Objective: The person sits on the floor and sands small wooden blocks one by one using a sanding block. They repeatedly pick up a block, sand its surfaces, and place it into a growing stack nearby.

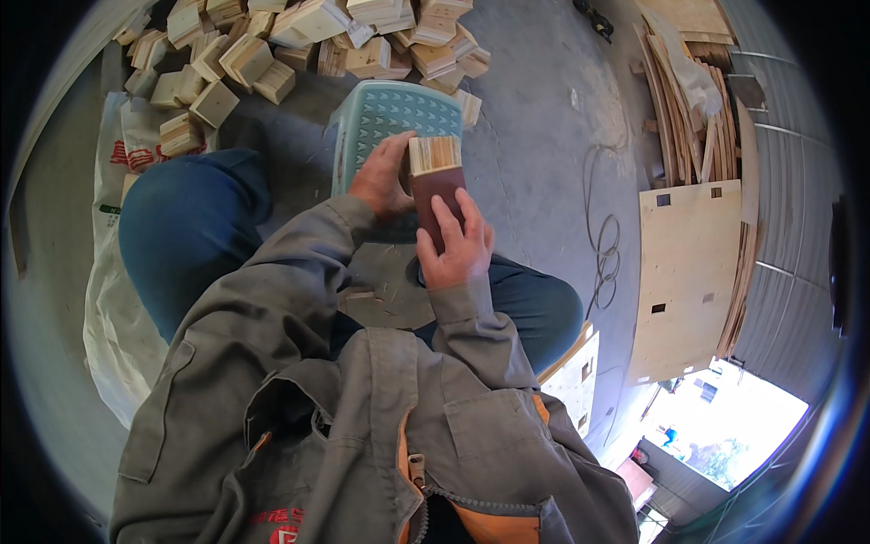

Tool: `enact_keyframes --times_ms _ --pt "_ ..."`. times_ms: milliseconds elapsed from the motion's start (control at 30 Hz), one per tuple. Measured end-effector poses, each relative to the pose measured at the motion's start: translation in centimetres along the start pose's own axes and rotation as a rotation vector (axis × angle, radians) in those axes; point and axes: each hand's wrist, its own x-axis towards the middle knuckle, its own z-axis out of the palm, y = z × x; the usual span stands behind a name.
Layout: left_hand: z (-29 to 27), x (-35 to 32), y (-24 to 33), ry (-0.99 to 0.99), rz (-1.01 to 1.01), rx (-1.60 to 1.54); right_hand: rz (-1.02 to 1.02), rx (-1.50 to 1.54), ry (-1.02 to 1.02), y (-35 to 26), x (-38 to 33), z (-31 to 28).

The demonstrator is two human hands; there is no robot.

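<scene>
"Grey jacket [381, 435] nearest us, bulky across the lap. What's beyond the cuffs?"

"One wooden block [435, 156], pale layered end facing away, brown face [430, 195] turned up. It's between both hands, by the near right part of the turquoise stool [408, 107]. I can't tell whether it touches the stool, or whether that brown is a separate sheet."

"And the fingers?"

"Left hand [385, 181]: closed against the block's left side, some tips out of sight. Right hand [458, 243]: two fingers laid along the brown face, slightly spread. Whether its thumb pinches underneath, I can't tell."

"How would you handle it well?"

"I'd let the left grip do the steadying, with the right fingers flat so the pressure stays even. I'd mind the block's edges too; layered wood could splinter. Lowering it onto the stool would probably spare the wrists."

"What's around them?"

"Blue trousers [186, 231], knees out on either side. A heap of blocks [240, 59] on the far left, and a white sack [113, 308] along the left. Over on the right, a loose loop of cable [607, 263] on the floor, then a big plywood sheet [684, 263] with square holes."
</scene>
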Motion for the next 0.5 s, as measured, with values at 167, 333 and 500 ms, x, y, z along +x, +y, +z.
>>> enact_keyframes --times_ms 167,333,500 --pt "0.4 0.2 -0.4 0.02 0.024 0.004 0.067 -0.038 0.051 1.9 5.9 3.1" --pt "0.1 0.5 -0.2 -0.002 0.014 0.022 0.216 -0.085 0.001 2.4 11.6 3.3" --pt "0.4 0.3 -0.3 0.006 0.021 0.007 0.12 -0.056 0.006 1.9 5.2 1.3"
